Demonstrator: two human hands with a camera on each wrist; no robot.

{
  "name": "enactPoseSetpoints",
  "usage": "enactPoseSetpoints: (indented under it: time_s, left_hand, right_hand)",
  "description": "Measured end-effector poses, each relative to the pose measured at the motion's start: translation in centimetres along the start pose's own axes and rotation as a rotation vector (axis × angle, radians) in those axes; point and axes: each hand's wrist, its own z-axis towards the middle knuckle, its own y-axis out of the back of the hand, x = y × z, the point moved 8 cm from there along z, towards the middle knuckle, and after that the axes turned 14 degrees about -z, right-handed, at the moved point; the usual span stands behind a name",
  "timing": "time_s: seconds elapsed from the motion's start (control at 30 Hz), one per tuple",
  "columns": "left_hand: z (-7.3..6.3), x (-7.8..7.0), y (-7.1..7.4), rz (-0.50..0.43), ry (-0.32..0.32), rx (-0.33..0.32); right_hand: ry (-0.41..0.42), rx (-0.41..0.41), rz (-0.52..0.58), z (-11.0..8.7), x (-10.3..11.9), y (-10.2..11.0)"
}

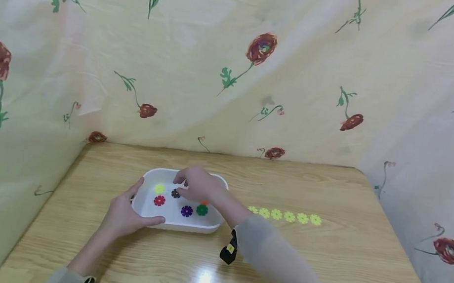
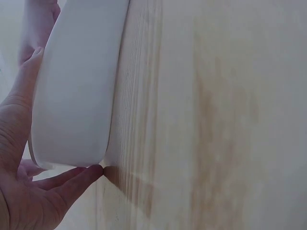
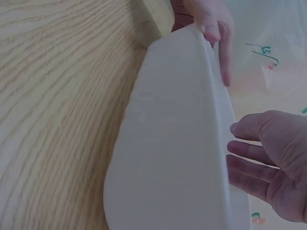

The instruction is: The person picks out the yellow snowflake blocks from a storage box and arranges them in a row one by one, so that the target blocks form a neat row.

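Observation:
A white rectangular tray (image 1: 169, 214) with rounded corners lies on the table, with small flower-shaped pieces inside. My left hand (image 1: 121, 214) grips its left end, thumb over the front rim and fingers round the side. Over the tray reaches my right hand (image 1: 199, 184), its fingertips down beside a dark flower piece (image 1: 175, 193); the right wrist view shows its fingers (image 3: 252, 128) loosely bent behind the tray's wall, tips partly hidden. Around them lie a yellow piece (image 1: 159, 189), a red one (image 1: 159, 200), a purple one (image 1: 186, 211) and a green one (image 1: 202, 210). An orange piece (image 1: 204, 202) is partly covered by my right wrist.
Right of the tray, several yellow flower pieces (image 1: 289, 216) form a straight row on the wooden table (image 1: 323, 268), the row's left end close to my right forearm. Flower-printed cloth (image 1: 196, 56) hangs behind the table and along both sides.

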Motion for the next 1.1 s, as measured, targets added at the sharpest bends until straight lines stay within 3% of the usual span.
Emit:
enactPoseSetpoints:
  time_s: [0.33,0.7,0.87,1.1]
  left_hand:
    - [0.0,-0.1,0.1,0.013,-0.014,-0.01]
    - [0.3,-0.3,-0.2,0.001,-0.057,-0.021]
    - [0.3,-0.1,-0.1,-0.003,-0.06,-0.023]
    - [0.5,-0.1,0.0,0.009,-0.075,-0.021]
  right_hand:
    - [0.008,0.027,-0.06,1.8,1.4,-1.5]
    - [-0.08,0.08,-0.152,3.3,2.1,-3.1]
    - [-0.047,0.124,-0.265,3.8,2.6,-4.1]
    - [0.019,0.094,-0.419,4.5,3.5,-4.8]
